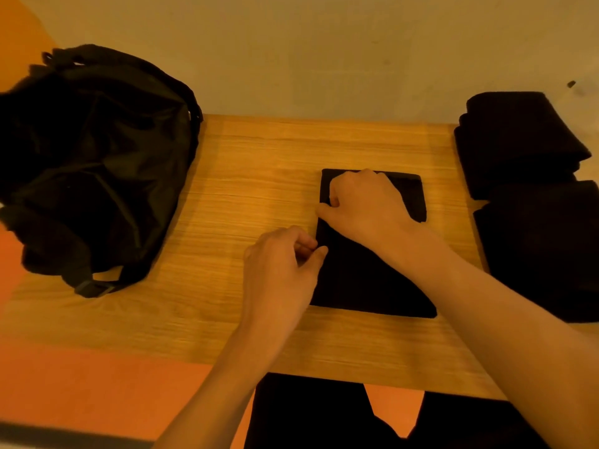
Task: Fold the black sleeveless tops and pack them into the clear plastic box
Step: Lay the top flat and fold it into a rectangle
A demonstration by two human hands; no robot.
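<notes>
Left hand (278, 267), right hand (366, 205) apparently pinch black top (366, 280); folds indiscernible.

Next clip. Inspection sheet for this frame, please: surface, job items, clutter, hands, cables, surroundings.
Surface: wooden table, light grain.
Job's things: folded black top at centre; far pile and near pile of folded black garments at the right edge; clear plastic box not seen.
Clutter: black backpack on the table's left end.
Hands: left hand pinches the top's left edge; right hand lies on the top, thumb and curled fingers at the same edge.
Cables: nothing seen.
Surroundings: pale wall behind; orange floor below.
</notes>
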